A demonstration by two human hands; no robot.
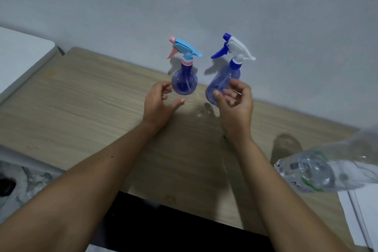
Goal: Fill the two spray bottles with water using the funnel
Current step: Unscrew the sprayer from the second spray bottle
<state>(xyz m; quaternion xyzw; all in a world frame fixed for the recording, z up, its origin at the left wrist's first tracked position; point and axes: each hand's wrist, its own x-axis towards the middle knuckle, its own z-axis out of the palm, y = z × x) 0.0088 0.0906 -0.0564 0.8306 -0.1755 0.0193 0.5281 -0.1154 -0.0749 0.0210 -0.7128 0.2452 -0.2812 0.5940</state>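
Two translucent blue spray bottles stand near the wall on the wooden table (pixel 81 96). The round bottle (pixel 184 83) carries a light blue and pink trigger head. The taller bottle (pixel 222 81) has a white and dark blue trigger head. My left hand (pixel 158 106) hovers just left of the round bottle, fingers curled and apart, holding nothing. My right hand (pixel 235 104) is in front of the taller bottle, fingers spread, not closed on it. A small green bit (pixel 224 136) shows beside my right wrist. No funnel can be made out.
A clear plastic water bottle (pixel 319 170) lies on its side at the table's right edge. White sheets (pixel 360 217) sit at the near right corner. A white surface (pixel 22 55) adjoins the table on the left. The grey wall runs close behind the spray bottles.
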